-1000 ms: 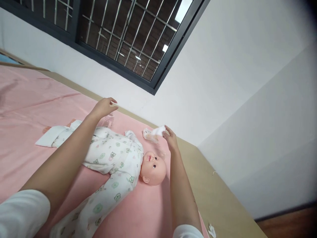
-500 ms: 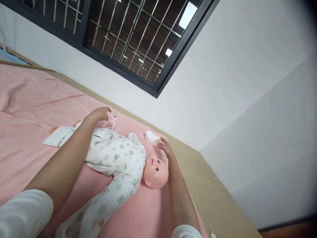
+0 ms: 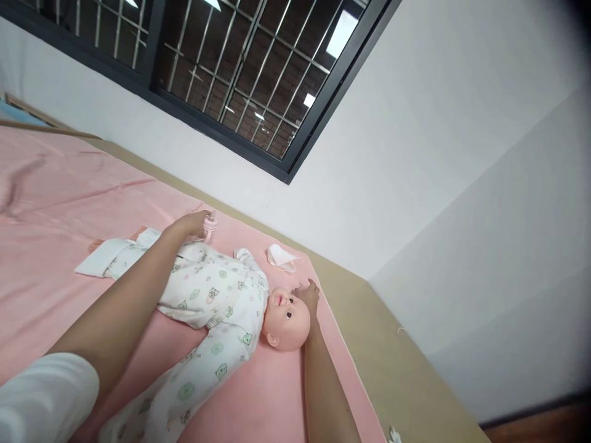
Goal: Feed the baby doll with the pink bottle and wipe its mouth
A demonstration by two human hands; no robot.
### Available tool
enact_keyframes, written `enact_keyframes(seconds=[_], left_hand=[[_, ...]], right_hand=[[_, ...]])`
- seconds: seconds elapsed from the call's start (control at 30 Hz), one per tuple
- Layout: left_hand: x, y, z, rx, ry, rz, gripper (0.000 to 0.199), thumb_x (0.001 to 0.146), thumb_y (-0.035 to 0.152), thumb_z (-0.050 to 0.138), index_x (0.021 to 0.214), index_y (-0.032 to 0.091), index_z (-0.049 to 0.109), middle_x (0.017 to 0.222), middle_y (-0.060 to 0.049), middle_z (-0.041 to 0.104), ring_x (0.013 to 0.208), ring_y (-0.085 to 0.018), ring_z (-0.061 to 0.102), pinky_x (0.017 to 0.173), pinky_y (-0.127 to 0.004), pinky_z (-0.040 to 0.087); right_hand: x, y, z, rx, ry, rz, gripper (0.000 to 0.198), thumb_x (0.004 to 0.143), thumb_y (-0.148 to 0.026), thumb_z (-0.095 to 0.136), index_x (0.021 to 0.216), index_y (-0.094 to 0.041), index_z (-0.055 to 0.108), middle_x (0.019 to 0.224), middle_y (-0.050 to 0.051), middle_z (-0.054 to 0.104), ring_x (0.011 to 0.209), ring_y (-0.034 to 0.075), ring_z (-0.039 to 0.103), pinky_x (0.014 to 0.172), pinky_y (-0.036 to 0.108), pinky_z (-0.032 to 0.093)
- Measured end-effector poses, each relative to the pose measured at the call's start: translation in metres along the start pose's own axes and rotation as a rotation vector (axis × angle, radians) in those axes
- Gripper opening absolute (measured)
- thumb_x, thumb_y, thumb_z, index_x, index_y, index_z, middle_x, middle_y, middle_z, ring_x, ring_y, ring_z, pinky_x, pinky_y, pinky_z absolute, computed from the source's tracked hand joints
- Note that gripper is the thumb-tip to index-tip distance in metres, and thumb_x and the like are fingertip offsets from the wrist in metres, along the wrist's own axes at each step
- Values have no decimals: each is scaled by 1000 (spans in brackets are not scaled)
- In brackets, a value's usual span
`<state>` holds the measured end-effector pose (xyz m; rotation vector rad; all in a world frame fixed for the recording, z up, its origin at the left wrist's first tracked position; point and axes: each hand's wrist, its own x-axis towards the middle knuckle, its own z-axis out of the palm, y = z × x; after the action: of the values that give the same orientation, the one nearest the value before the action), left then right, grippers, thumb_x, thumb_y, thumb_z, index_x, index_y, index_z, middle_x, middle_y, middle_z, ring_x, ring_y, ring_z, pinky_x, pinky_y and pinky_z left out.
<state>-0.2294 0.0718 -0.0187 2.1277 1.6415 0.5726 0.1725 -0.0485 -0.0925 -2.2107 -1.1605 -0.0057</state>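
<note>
Noting head view: your left hand (image 3: 190,225) now comes down to the pink-collared bottle (image 3: 210,224), fingers curled against its side; whether they grip it, cannot tell. Your right hand (image 3: 310,295) is now off the white packet (image 3: 278,254), which lies just beyond those fingertips, apart. Right fingers loosely parted, nothing visible in them, close beside the doll's head (image 3: 289,323). Doll's body (image 3: 217,289) lies between both hands' fingers. Judgement: packet released, handling shifts to bottle and doll.
</note>
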Motion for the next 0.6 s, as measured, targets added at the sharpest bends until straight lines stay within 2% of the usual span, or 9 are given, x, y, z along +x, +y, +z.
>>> enact_keyframes(seconds=[0.1, 0.17, 0.3, 0.47, 0.6], left_hand=[[6, -8, 12, -7, 1, -15, 86, 61, 13, 63, 141, 14, 32, 114, -12, 66, 99, -28, 64, 71, -28, 49], [10, -13, 18, -18, 15, -13, 89, 61, 16, 64, 143, 17, 28, 108, -10, 67, 95, -27, 65, 69, -27, 48], [9, -13, 21, -29, 107, -26, 79, 61, 20, 65, 135, 21, 37, 105, -6, 67, 95, -25, 64, 72, -26, 47], [3, -8, 18, -28, 143, -26, 68, 65, 23, 62, 129, 22, 40, 106, -9, 67, 95, -27, 64, 74, -28, 46], [6, -8, 17, -72, 182, -9, 65, 62, 22, 64, 124, 23, 46, 105, -7, 68, 97, -26, 63, 78, -29, 47]], right_hand=[[-5, 1, -2, 34, -55, 74, 80, 69, -21, 56, 143, -7, 28, 141, 25, 37, 120, 33, 53, 98, 39, 43], [-7, 1, -5, 27, -43, 93, 84, 68, -20, 58, 144, -4, 24, 138, 28, 38, 120, 36, 52, 98, 41, 43], [-9, 3, -6, 15, -9, 92, 80, 71, -21, 56, 143, -4, 27, 132, 30, 45, 122, 40, 50, 95, 46, 43], [-8, 7, -5, 44, 2, 56, 80, 67, -21, 58, 140, -1, 34, 129, 32, 48, 121, 44, 49, 94, 50, 43], [-7, 10, -4, 118, 42, 64, 78, 63, -21, 61, 136, -6, 40, 126, 27, 55, 117, 39, 54, 94, 46, 45]])
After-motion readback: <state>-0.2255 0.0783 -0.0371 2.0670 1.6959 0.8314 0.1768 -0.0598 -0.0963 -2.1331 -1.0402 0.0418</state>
